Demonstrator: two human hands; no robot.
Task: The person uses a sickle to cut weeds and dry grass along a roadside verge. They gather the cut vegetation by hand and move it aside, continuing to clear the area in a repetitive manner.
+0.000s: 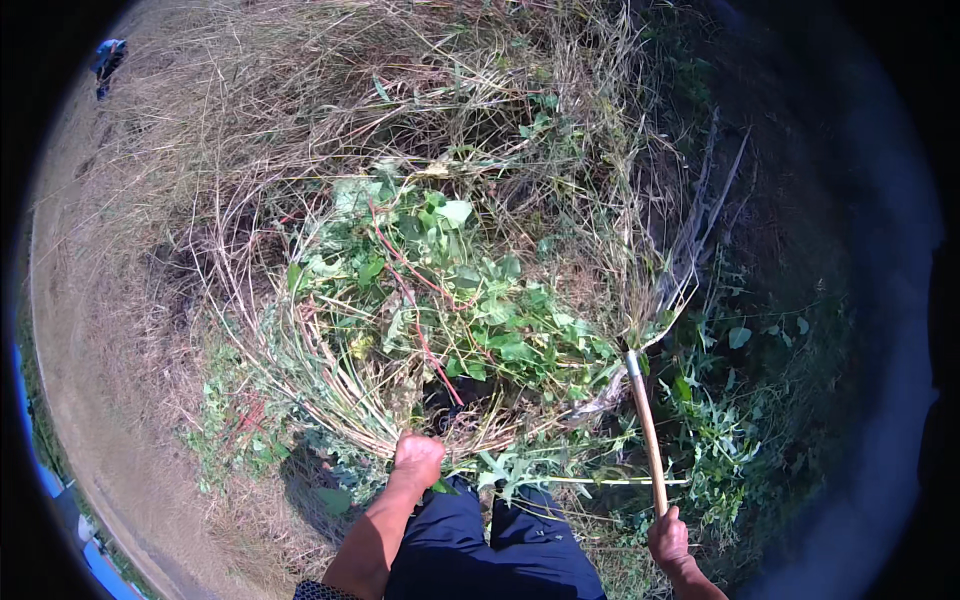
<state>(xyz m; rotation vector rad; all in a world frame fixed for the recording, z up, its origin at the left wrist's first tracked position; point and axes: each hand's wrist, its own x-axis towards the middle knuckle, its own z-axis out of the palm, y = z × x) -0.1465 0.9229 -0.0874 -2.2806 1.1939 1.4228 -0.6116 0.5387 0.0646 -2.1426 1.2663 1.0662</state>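
My left hand [420,456] is closed around a bunch of long dry and green grass stalks [352,416], just in front of my legs. The stalks fan up and to the left from my fist. My right hand [668,538], lower right, grips the end of a wooden tool handle [649,439] with a metal ferrule at its far end. That end reaches into the grass, and the tool's head is hidden there. Between both hands lies a heap of leafy green weeds [487,322] with thin red stems [415,311] across it.
Dry tangled grass [315,82] covers the ground ahead. Green leafy plants [712,435] grow at the right, partly in shade. My legs in dark trousers [499,551] are at the bottom. Far off at upper left, a person [109,64] stands near a pale strip of ground [56,247].
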